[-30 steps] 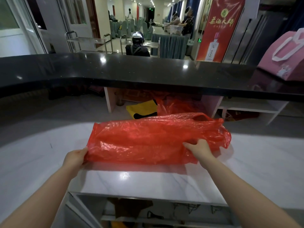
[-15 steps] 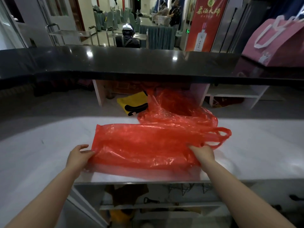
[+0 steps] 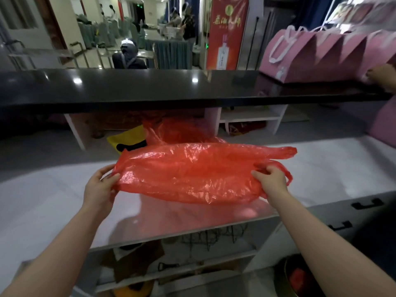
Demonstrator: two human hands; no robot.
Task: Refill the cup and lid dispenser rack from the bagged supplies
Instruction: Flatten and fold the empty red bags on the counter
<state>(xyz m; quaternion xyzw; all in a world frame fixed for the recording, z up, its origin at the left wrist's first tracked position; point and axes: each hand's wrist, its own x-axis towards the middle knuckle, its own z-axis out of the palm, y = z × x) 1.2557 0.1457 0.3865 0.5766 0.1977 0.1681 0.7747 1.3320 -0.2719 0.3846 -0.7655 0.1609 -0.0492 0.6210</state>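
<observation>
Both hands hold the red bag (image 3: pixel 192 174), stretched sideways between them. Left hand (image 3: pixel 99 188) pinches the left end, thumb on top and fingers curled under the film. Right hand (image 3: pixel 271 181) grips the right end near the handle loops, fingers closed on bunched plastic.

Bag now sits clear of the desk (image 3: pixel 334 168): middle sags, red tint and shadow on the white top beneath it. Half a second ago it lay flat on the desk near the front edge, with hands pressing at its ends. One handle loop hangs past the right hand, the other points far right.

Second red bag (image 3: pixel 180 131) is behind it, far side, crumpled under the black counter (image 3: pixel 150 88); yellow item (image 3: pixel 128 140) is just left of that bag. Both in the same spots as before.

View has shifted: more of the right side shows. Pink gift bags (image 3: pixel 317 54) stand on the far right of the counter, and another person's hand (image 3: pixel 381 77) touches them at the frame edge; that hand was not visible earlier. Open shelves (image 3: pixel 182 264) are below the desk front, contents too dim to identify.
</observation>
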